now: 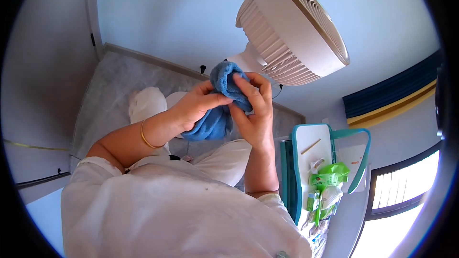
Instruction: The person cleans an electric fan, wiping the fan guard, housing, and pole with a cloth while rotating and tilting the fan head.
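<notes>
A blue cloth (210, 125) is bunched between my two hands, in front of my chest. Its upper part is rolled into a loop with a dark hollow, while the rest hangs down below. My left hand (193, 106) grips the cloth from the left, thumb across its front. From the right, my right hand (256, 107) pinches the rolled edge, with some fingers reaching into the fold. Just beyond the hands stands a white fan (291, 28), its round head tilted to the right.
A white table (306, 162) with a teal edge stands at the right, bearing green packets (330, 176) and a thin stick (311, 146). Behind it are a dark blue and yellow curtain (392, 98) and a bright window (401, 181). Grey tiles (112, 83) cover the floor.
</notes>
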The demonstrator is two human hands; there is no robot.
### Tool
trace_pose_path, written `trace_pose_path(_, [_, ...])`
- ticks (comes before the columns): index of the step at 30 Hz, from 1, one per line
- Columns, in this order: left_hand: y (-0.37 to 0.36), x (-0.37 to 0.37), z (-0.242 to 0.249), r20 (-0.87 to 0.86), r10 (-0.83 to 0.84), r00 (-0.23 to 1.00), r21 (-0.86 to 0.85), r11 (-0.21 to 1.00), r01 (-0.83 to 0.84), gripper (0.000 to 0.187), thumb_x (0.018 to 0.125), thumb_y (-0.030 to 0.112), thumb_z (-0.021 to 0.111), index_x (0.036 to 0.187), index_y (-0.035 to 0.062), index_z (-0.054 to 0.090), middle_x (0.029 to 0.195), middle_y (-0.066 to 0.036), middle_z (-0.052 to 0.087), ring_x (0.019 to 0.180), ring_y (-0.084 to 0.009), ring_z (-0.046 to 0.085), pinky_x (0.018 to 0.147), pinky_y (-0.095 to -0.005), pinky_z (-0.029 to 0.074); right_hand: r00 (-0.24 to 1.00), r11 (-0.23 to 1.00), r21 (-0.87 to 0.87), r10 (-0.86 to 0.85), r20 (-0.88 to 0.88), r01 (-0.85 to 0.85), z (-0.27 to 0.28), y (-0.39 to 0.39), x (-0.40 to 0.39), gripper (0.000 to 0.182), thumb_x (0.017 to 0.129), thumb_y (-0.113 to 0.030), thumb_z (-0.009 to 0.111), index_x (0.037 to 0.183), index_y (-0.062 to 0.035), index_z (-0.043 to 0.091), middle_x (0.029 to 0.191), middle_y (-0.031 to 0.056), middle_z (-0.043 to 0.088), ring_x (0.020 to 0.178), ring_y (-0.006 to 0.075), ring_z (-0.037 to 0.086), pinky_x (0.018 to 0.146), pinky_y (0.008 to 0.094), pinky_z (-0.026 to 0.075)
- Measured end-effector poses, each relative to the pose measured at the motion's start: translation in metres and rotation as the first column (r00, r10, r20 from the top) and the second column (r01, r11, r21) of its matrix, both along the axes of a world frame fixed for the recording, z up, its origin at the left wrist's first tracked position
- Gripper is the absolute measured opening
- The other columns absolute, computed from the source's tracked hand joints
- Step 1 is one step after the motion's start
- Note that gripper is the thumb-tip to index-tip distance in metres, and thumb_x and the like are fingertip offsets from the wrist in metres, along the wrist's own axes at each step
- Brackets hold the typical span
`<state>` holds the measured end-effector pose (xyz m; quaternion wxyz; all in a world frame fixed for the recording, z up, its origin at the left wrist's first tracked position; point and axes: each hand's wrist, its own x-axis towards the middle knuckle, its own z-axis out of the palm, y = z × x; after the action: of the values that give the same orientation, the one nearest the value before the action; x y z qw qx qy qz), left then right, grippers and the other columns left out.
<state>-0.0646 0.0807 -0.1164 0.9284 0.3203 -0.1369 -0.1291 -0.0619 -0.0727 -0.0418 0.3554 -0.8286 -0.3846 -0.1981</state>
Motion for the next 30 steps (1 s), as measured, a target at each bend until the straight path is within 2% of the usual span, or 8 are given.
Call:
trace_pose_path(4, [0.018, 0.008, 0.042, 0.099, 0.326, 0.940, -0.156, 0.938, -0.309, 0.021, 0.085, 0.005, 0.066, 0.105, 0.0013, 0.063, 0.103, -0.006, 0.065, 0.092, -0.0127, 0.062, 0.085, -0.0262, 0.049, 0.997, 0.979, 0.205, 0.001, 0.082, -0.018, 0.004, -0.015, -0.003, 0.051, 0.069, 0.001, 0.072, 0.119, -0.0026, 0.060, 0.121, 0.0169, 0.052, 0.111, 0.0299, 0.054, 0.094, 0.0370, 0.044])
trace_pose_path(8, [0.009, 0.063, 0.080, 0.414, 0.822, 0.391, -0.095, 0.467, -0.879, 0.020, 0.082, 0.002, 0.067, 0.101, 0.0028, 0.064, 0.095, -0.005, 0.064, 0.082, -0.0145, 0.061, 0.076, -0.0279, 0.048, 0.882, 0.866, 0.484, -0.320, 0.347, 0.124, 0.021, -0.040, 0.005, 0.029, 0.087, -0.005, 0.061, 0.115, 0.0004, 0.059, 0.119, 0.0165, 0.053, 0.109, 0.0242, 0.054, 0.085, 0.0300, 0.047])
trace_pose_path(10, [-0.002, 0.084, 0.084, 0.577, 0.815, 0.048, -0.090, 0.122, -0.988, 0.024, 0.075, 0.002, 0.068, 0.099, 0.0038, 0.064, 0.092, -0.010, 0.058, 0.079, -0.0222, 0.059, 0.070, -0.0328, 0.048, 0.749, 0.810, 0.544, -0.497, 0.438, 0.220, 0.041, -0.055, 0.022, 0.033, 0.089, -0.013, 0.061, 0.120, -0.0014, 0.057, 0.125, 0.0151, 0.050, 0.114, 0.0245, 0.051, 0.088, 0.0325, 0.045])
trace_pose_path(12, [-0.008, 0.075, 0.078, 0.740, 0.664, -0.101, -0.095, -0.046, -0.994, 0.030, 0.070, 0.002, 0.068, 0.100, 0.0027, 0.064, 0.096, -0.014, 0.057, 0.083, -0.0289, 0.059, 0.071, -0.0349, 0.048, 0.659, 0.771, 0.548, -0.600, 0.453, 0.325, 0.060, -0.067, 0.041, 0.037, 0.091, -0.022, 0.061, 0.124, -0.0046, 0.056, 0.131, 0.0135, 0.047, 0.120, 0.0244, 0.048, 0.094, 0.0359, 0.043])
trace_pose_path(14, [-0.019, 0.067, 0.059, 0.806, 0.589, -0.061, -0.036, -0.055, -0.998, 0.027, 0.069, 0.005, 0.072, 0.096, 0.0037, 0.066, 0.097, -0.015, 0.057, 0.083, -0.0306, 0.059, 0.070, -0.0344, 0.049, 0.625, 0.742, 0.528, -0.653, 0.428, 0.413, 0.070, -0.075, 0.057, 0.040, 0.092, -0.030, 0.060, 0.126, -0.0079, 0.056, 0.134, 0.0122, 0.045, 0.125, 0.0241, 0.044, 0.098, 0.0391, 0.040])
trace_pose_path(19, [-0.025, 0.073, 0.041, 0.709, 0.699, 0.093, 0.071, 0.060, -0.996, 0.031, 0.067, 0.000, 0.073, 0.096, 0.0057, 0.066, 0.096, -0.013, 0.058, 0.087, -0.0302, 0.060, 0.074, -0.0348, 0.049, 0.879, 0.800, 0.535, -0.432, 0.201, 0.271, 0.069, -0.080, 0.078, 0.054, 0.093, -0.042, 0.056, 0.137, -0.0142, 0.046, 0.142, 0.0144, 0.038, 0.133, 0.0260, 0.037, 0.106, 0.0459, 0.032])
trace_pose_path(23, [-0.001, 0.092, 0.070, 0.683, 0.712, -0.163, -0.065, -0.163, -0.984, 0.033, 0.068, 0.000, 0.072, 0.099, 0.0052, 0.064, 0.096, -0.012, 0.058, 0.087, -0.0300, 0.059, 0.076, -0.0345, 0.048, 0.858, 0.808, 0.498, -0.467, 0.213, 0.316, 0.069, -0.070, 0.078, 0.054, 0.093, -0.043, 0.055, 0.138, -0.0146, 0.044, 0.144, 0.0149, 0.037, 0.134, 0.0279, 0.035, 0.108, 0.0467, 0.029])
trace_pose_path(30, [-0.004, 0.104, 0.054, 0.705, 0.709, -0.028, 0.063, -0.102, -0.993, 0.026, 0.070, 0.001, 0.071, 0.095, 0.0052, 0.065, 0.093, -0.012, 0.058, 0.084, -0.0298, 0.060, 0.074, -0.0347, 0.049, 0.871, 0.790, 0.550, -0.444, 0.210, 0.270, 0.063, -0.058, 0.079, 0.060, 0.089, -0.043, 0.061, 0.138, -0.0132, 0.041, 0.143, 0.0166, 0.037, 0.136, 0.0295, 0.033, 0.108, 0.0468, 0.029])
